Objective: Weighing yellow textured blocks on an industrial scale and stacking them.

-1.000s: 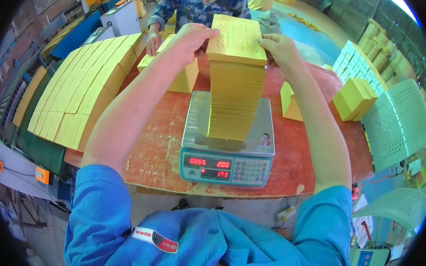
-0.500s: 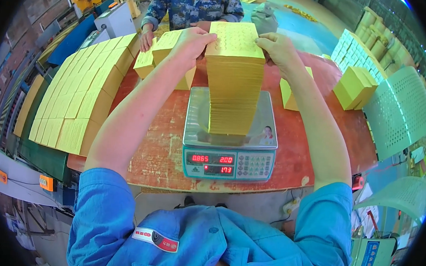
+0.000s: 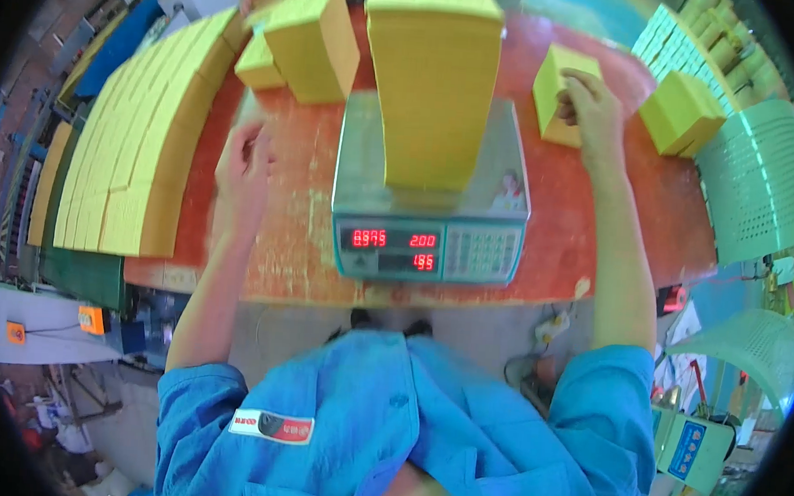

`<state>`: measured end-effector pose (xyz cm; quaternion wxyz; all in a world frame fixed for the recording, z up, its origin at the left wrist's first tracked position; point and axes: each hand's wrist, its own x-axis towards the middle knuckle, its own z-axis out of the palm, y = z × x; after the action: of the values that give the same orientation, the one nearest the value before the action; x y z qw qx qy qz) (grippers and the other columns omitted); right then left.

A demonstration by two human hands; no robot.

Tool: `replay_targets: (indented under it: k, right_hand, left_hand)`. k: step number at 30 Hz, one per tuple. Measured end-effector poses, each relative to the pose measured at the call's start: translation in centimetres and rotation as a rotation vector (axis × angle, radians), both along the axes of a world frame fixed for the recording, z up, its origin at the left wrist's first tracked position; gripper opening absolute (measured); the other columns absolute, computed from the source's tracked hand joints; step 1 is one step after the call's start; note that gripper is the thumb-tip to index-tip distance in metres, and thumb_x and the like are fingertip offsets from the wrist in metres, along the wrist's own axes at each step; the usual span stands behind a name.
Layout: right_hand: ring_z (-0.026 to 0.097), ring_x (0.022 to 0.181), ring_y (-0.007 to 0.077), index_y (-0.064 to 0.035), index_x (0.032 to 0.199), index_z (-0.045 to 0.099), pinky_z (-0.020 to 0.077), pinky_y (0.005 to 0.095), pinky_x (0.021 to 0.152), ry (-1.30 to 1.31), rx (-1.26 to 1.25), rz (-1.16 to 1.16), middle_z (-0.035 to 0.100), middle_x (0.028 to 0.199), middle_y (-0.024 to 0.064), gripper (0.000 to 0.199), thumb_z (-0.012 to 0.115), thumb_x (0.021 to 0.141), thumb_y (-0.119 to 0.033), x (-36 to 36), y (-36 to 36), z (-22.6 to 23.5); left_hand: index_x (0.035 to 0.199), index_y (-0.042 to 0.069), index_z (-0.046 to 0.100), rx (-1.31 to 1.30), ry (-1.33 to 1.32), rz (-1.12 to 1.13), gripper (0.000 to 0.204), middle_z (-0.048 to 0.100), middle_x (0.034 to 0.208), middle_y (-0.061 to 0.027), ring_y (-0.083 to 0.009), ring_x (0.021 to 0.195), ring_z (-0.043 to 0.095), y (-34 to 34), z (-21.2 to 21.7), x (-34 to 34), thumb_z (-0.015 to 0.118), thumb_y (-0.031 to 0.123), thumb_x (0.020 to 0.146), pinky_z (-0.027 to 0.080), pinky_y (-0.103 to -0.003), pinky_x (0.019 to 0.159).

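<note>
**Right hand on a small yellow block, tall stack on the scale**

The right hand [image 3: 588, 101] rests its curled grip on the top near edge of a small yellow paper block [image 3: 556, 94] at the far right of the bench [image 3: 279, 241]; whether the fingers clasp it I cannot tell. The left hand [image 3: 243, 170] hovers open and empty above the bench, left of the scale [image 3: 429, 236]. Between the 2 hands, 1 tall yellow stack [image 3: 435, 78] stands upright on the scale pan, its long axis vertical, roughly as near to either hand. Farther left stand 2 more blocks [image 3: 310, 38], and a long row of yellow stacks [image 3: 135, 150] runs near to far. 1 block [image 3: 683, 111] lies right, beside a green chair [image 3: 765, 180].
</note>
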<state>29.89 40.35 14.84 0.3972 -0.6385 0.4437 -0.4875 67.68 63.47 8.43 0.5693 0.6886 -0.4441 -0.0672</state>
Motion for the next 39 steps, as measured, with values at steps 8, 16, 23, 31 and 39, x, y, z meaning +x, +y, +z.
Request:
replay_targets:
  k: [8, 16, 23, 31, 39]
  right_hand:
    - [0.058, 0.067, 0.0093, -0.0018, 0.108, 0.066, 0.0477, 0.0227, 0.061, 0.201, 0.198, -0.222, 0.062, 0.082, 0.0033, 0.019, 0.055, 0.094, -0.006, -12.5, 2.8, -19.1]
    - [0.059, 0.074, 0.0085, -0.0014, 0.103, 0.067, 0.0481, 0.024, 0.068, 0.308, 0.012, -0.321, 0.065, 0.081, 0.0035, 0.016, 0.057, 0.091, -0.003, -11.3, 4.9, -21.0]
    - [0.061, 0.078, 0.0112, -0.002, 0.103, 0.067, 0.0488, 0.0256, 0.071, 0.333, -0.025, -0.316, 0.068, 0.087, 0.0061, 0.017, 0.057, 0.09, -0.004, -11.7, 4.9, -21.2]
    - [0.065, 0.084, 0.0151, -0.0017, 0.102, 0.067, 0.0507, 0.0275, 0.077, 0.342, -0.047, -0.321, 0.069, 0.091, 0.0095, 0.017, 0.056, 0.09, -0.003, -11.6, 4.2, -21.2]
    - [0.066, 0.089, 0.0226, -0.0018, 0.1, 0.067, 0.0505, 0.0315, 0.081, 0.333, -0.084, -0.323, 0.069, 0.095, 0.0137, 0.016, 0.058, 0.087, -0.004, -11.8, 4.5, -21.5]
  left_hand:
    - [0.128, 0.003, 0.054, 0.547, -0.678, 0.352, 0.038, 0.051, 0.135, -0.0176, -0.0346, 0.125, 0.046, 15.1, -15.8, 1.7, 0.053, 0.02, 0.094, 0.035, -0.043, 0.104]
    - [0.133, 0.006, 0.053, 0.581, -0.663, 0.397, 0.042, 0.048, 0.141, -0.0148, -0.0316, 0.132, 0.041, 16.8, -16.5, 1.2, 0.044, 0.027, 0.097, 0.028, -0.043, 0.109]
    - [0.133, 0.007, 0.054, 0.578, -0.71, 0.398, 0.043, 0.049, 0.141, -0.0141, -0.0311, 0.131, 0.042, 16.9, -16.9, 1.6, 0.042, 0.027, 0.098, 0.029, -0.043, 0.108]
    - [0.133, 0.007, 0.054, 0.561, -0.685, 0.39, 0.043, 0.05, 0.139, -0.0151, -0.0322, 0.13, 0.043, 16.1, -16.6, 1.8, 0.041, 0.028, 0.098, 0.029, -0.043, 0.108]
    - [0.118, 0.001, 0.062, 0.407, -0.328, 0.306, 0.029, 0.058, 0.129, -0.0163, -0.0297, 0.121, 0.053, 14.9, -13.4, 2.4, 0.053, 0.013, 0.093, 0.04, -0.039, 0.103]
